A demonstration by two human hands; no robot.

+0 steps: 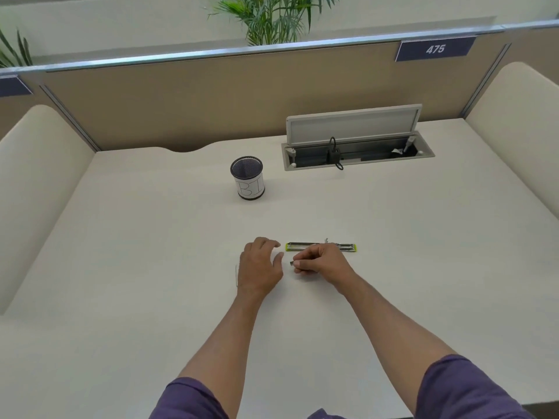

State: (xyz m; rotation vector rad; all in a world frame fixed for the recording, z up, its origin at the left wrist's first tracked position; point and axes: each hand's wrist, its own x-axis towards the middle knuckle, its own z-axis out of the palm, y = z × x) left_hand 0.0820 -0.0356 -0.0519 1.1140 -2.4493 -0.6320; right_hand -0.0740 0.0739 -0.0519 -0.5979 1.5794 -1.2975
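Broad cream desk (pixel 151 237), walled along its far edge by a tan partition (pixel 211 98) with a blue number plate (pixel 435 49) marked 475 toward the far right corner. Sunk into the desk near the far edge, right of middle, a cable well (pixel 423 154), lid (pixel 354 125) tipped up, black cable looped inside. Left of that well and nearer the middle, a black mesh pen cup (pixel 248 179), upright, wrapped in white paper with hand-drawn letters. Forearms reaching in from the near edge, purple sleeves at the elbows. Near the desk's middle, left hand (pixel 260 267) palm down, fingers loosely bent and spread, holding nothing. Just beside it across a small gap, right hand (pixel 320 261) with fingers curled, thumb and forefinger pinching a small dark piece (pixel 292 262), its end poking out toward the left hand. Just beyond the right knuckles, a slim lime-edged cutter (pixel 302 245) lying flat, parallel to the near edge, partly hidden by that hand; touching it or not, cannot tell. At the left hand's outer side, a thin pale wire (pixel 236 275) flat on the desk.
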